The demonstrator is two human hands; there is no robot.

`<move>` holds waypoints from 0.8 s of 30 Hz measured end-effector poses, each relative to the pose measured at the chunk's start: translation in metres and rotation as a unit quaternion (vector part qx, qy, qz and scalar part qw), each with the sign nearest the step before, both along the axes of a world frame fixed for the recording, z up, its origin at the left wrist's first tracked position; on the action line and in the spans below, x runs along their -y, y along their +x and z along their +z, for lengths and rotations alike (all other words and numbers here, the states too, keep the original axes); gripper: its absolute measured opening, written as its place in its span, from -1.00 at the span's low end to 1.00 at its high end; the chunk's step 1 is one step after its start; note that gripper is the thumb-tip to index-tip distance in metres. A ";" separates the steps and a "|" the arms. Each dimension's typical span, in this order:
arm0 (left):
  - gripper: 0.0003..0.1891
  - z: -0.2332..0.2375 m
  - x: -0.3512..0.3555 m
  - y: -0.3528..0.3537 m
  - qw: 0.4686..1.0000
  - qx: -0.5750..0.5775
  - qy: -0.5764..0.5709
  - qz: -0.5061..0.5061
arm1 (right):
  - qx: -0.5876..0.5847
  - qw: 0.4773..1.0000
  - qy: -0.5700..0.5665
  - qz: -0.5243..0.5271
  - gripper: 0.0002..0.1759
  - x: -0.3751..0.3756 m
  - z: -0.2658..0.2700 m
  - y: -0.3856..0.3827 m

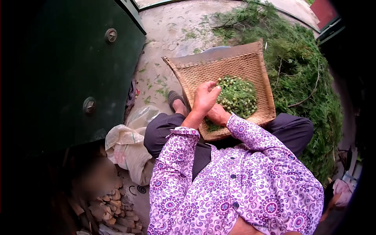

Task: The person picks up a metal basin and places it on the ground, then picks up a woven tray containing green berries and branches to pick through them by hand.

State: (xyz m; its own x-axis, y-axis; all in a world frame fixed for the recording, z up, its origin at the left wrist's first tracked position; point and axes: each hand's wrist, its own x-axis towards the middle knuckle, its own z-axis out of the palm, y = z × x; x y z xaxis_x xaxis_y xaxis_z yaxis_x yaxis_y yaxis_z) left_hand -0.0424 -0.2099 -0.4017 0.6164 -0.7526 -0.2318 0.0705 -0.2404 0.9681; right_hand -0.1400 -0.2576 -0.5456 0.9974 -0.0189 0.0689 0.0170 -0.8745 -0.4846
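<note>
Green sprigs [239, 96] lie heaped in the woven basket [192, 74] just beside the left hand [205, 98], whose loosely curled fingers stand half open, while the right hand [218, 114] sits below it, fingertips hidden, grip impossible to tell, and the nearby sack's [127, 147] faint print is unreadable.

Left hand [218, 114]: fingers largely hidden at the right hand's [204, 98] wrist; grip unreadable
Right fingertips: anything between them too small to tell
Wicker tray [196, 78]: near edge partly covered by arms and sleeves
Pale rim [216, 48]: mostly hidden beyond the tray
Sack [131, 150]: partly behind a trouser leg
Patch above the split wood [111, 207]: blurred
Green door [70, 74], red panel [324, 13]: cut off
Pink cloth [343, 192]: shape unclear
</note>
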 end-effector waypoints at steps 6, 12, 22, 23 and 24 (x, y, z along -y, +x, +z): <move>-0.67 0.012 0.000 -0.001 1.000 -0.001 0.013 -0.008 | -0.042 0.997 0.044 -0.050 -0.83 0.005 0.008 -0.004; -0.62 0.015 -0.001 -0.002 1.000 0.018 0.018 -0.017 | -0.045 0.955 0.244 -0.160 -0.69 0.033 0.051 -0.045; -0.65 -0.011 0.000 -0.026 0.955 -0.245 0.087 -0.145 | -0.077 0.556 0.785 -0.261 -0.80 0.055 0.115 -0.083; -0.66 -0.009 -0.001 -0.030 0.938 -0.298 0.079 -0.159 | -0.073 0.554 0.788 -0.261 -0.81 0.056 0.119 -0.082; -0.67 -0.006 -0.001 -0.032 0.918 -0.351 0.071 -0.172 | -0.069 0.551 0.790 -0.260 -0.81 0.057 0.121 -0.082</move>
State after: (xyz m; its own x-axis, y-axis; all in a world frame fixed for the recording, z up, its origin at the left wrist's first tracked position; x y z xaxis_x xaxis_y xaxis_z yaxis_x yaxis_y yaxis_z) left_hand -0.0748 -0.2092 -0.4073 0.0101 -0.8064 -0.5912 0.5606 -0.4850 0.6712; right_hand -0.2218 -0.3143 -0.4243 0.8227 -0.2329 -0.5185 -0.1688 0.7709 -0.6141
